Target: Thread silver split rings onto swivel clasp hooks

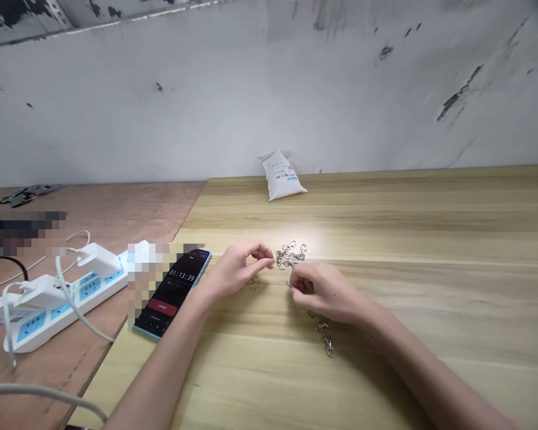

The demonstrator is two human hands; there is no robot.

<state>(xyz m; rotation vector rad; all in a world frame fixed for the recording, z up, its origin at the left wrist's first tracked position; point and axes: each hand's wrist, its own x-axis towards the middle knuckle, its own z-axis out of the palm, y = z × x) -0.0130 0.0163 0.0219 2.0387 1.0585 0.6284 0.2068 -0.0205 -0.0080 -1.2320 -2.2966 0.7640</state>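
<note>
A small pile of silvery swivel clasps with key rings (291, 255) lies on the light wooden table. Just left of it is my left hand (240, 269), thumb and forefinger brought together in a pinch; whatever sits at their tips is too small to make out. My right hand (320, 289), at the pile's near side, has its fingers curled closed around a small metal ring (289, 284), of which only an edge shows. Loose rings (253, 283) rest below my left hand. More joined clasps and rings (326, 339) lie below my right hand, partly covered by it.
A phone (173, 292) showing a running timer lies left of my left forearm. Beyond it, a white power strip (80, 298) with plugged chargers and cables rests on a brown board. A white labelled packet (283, 176) leans near the wall at the back.
</note>
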